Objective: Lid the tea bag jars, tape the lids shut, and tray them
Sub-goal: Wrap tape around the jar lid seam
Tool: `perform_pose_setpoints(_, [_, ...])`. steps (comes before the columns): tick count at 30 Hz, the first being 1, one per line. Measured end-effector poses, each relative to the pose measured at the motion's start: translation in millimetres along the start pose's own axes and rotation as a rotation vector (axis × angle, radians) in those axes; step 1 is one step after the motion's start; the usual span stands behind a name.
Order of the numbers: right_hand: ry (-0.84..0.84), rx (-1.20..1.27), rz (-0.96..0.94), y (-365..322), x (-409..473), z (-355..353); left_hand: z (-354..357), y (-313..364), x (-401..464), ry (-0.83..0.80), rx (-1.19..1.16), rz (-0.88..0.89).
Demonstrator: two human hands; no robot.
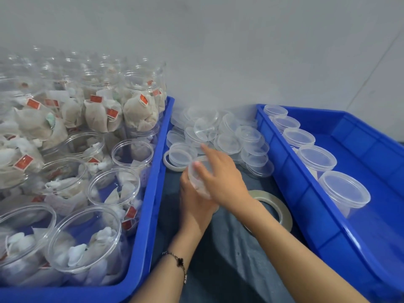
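Observation:
Between the two trays, my left hand [195, 206] grips a clear tea bag jar [200, 182] from below, tilted away from me. My right hand [220, 173] lies over the jar's top, thumb and fingers around a clear lid [204, 162] there, with the index finger stretched toward the pile of loose clear lids [220, 136]. The left blue tray [150, 206] is full of open jars of tea bags [113, 189]. Several lidded jars [343, 191] stand in a row in the right blue tray [306, 213]. A roll of clear tape [282, 206] lies under my right forearm.
A second tape roll [169, 165] lies at the left edge of the lid pile, beside the left tray. Dark grey cloth [225, 259] covers the surface between the trays. A pale wall rises right behind everything.

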State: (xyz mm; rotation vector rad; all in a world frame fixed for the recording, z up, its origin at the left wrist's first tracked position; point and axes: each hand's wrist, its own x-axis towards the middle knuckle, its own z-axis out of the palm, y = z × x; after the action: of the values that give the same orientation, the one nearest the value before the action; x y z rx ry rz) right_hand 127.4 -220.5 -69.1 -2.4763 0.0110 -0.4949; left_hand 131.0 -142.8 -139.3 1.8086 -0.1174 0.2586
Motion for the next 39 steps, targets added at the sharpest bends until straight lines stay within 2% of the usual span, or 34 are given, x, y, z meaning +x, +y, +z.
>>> perform_pose_setpoints(2, [0.153,0.253,0.131,22,-12,-16,-2,3,-2,0.005,-0.064,-0.059])
perform_pose_setpoints(3, [0.184,0.221,0.223,35,-24,-22,-3,3,-2,0.001,-0.074,-0.064])
perform_pose_setpoints(5, [0.077,-0.002,0.373,65,-54,-29,-3,8,-4,-0.037,-0.019,-0.069])
perform_pose_setpoints(7, [-0.123,-0.218,0.392,92,-86,-29,-7,14,-12,0.007,0.097,-0.049])
perform_pose_setpoints(8, [-0.193,-0.333,0.338,100,-98,-27,-9,17,-19,0.097,0.163,0.009])
perform_pose_setpoints(10, [-0.239,-0.493,0.215,108,-113,-25,-10,13,-38,0.333,0.261,0.312])
perform_pose_setpoints(11, [-0.209,-0.500,0.176,107,-117,-25,-9,11,-49,0.361,0.260,0.434])
perform_pose_setpoints(12, [-0.145,-0.485,0.129,104,-119,-26,-7,11,-57,0.293,0.243,0.503])
perform_pose_setpoints(13, [-0.058,-0.464,0.083,102,-121,-25,-5,12,-61,0.140,0.232,0.492])
perform_pose_setpoints(15, [0.141,-0.443,0.046,100,-126,-26,-1,14,-67,-0.223,0.224,0.277])
perform_pose_setpoints(16, [0.203,-0.435,0.038,98,-128,-28,1,12,-68,-0.345,0.218,0.171])
perform_pose_setpoints(18, [0.271,-0.465,-0.009,98,-132,-29,8,12,-68,-0.428,0.180,0.055])
perform_pose_setpoints(21, [0.338,-0.522,-0.100,100,-133,-28,15,14,-67,-0.456,0.119,0.017])
perform_pose_setpoints(23, [0.364,-0.517,-0.109,99,-132,-26,18,14,-69,-0.405,0.102,0.011])
perform_pose_setpoints(26, [0.351,-0.485,-0.094,99,-132,-25,19,12,-71,-0.320,0.117,0.015])
perform_pose_setpoints(29, [0.323,-0.477,-0.081,100,-133,-25,18,8,-69,-0.331,0.164,0.027])
perform_pose_setpoints(35, [0.337,-0.479,-0.104,100,-132,-24,15,5,-69,-0.363,0.000,-0.053])
perform_pose_setpoints(39, [0.322,-0.489,-0.118,99,-132,-23,13,4,-66,-0.334,0.043,-0.042])
